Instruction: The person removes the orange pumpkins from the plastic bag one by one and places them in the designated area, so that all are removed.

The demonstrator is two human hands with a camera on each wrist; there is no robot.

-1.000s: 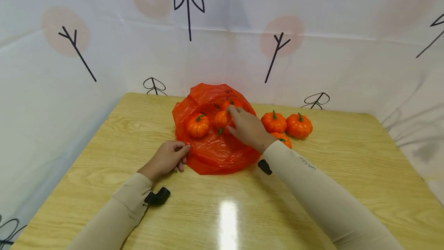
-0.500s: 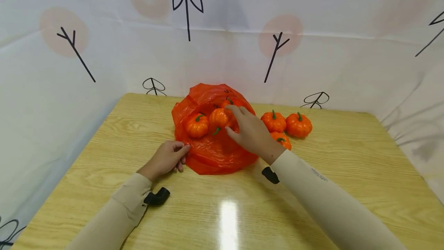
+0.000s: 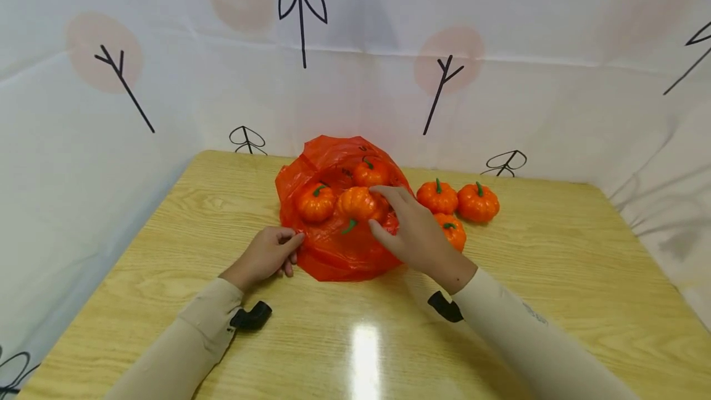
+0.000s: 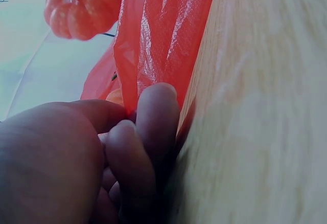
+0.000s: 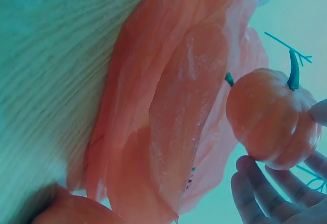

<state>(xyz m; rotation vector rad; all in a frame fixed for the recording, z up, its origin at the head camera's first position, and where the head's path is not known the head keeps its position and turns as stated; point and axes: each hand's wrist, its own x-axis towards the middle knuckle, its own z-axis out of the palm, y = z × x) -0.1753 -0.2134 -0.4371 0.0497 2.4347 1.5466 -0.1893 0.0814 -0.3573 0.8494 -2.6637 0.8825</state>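
A thin red plastic bag (image 3: pixel 339 258) lies open-mouthed on the table. My left hand (image 3: pixel 266 253) pinches its near left edge between thumb and finger, as the left wrist view shows. My right hand (image 3: pixel 413 230) grips a small orange pumpkin (image 3: pixel 358 204) and holds it over the bag's mouth, its green stem pointing down toward me. In the right wrist view the fingertips sit around the held pumpkin (image 5: pixel 271 116), which is clear of the bag. Inside the bag rest two more pumpkins, one at the left (image 3: pixel 316 204) and one at the back (image 3: pixel 371 173).
Right of the bag, three pumpkins stand close together: one at the back (image 3: pixel 437 197), one farther right (image 3: pixel 479 202) and one nearer (image 3: pixel 452 231), partly behind my right hand. A patterned white cloth (image 3: pixel 355 91) hangs behind the wooden table (image 3: pixel 311 344).
My right hand has drawn back toward me and up with the pumpkin in its grip. The pumpkin at the back of the bag is now uncovered. My left hand stays on the bag's edge.
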